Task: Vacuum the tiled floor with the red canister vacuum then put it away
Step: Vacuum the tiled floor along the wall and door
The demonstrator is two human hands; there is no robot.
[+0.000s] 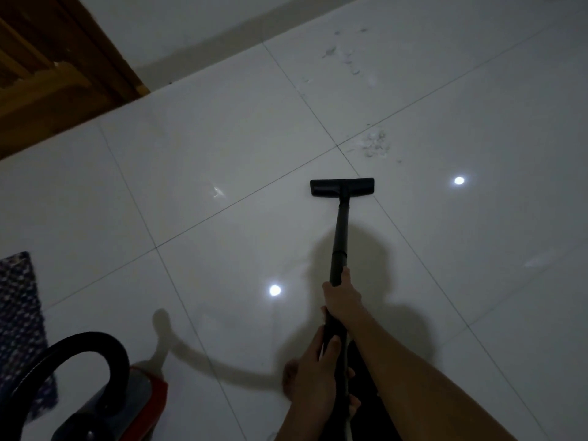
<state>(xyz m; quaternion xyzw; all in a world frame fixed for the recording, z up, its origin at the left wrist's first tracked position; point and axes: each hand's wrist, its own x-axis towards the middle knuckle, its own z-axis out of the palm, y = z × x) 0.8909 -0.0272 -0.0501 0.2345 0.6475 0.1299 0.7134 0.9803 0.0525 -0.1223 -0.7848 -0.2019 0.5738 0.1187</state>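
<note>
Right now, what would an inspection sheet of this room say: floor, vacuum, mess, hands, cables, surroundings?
Surface: glossy tiled floor, two bright light reflections.
Job's things: nozzle flat on the floor, short of the dust; wand; red canister with hose, lower left.
Clutter: dust patch just beyond the nozzle; second patch farther off.
Hands: right hand grips the wand ahead; left hand grips it behind.
Cables: nothing seen.
Surroundings: wooden door, wall, patterned mat at left.
</note>
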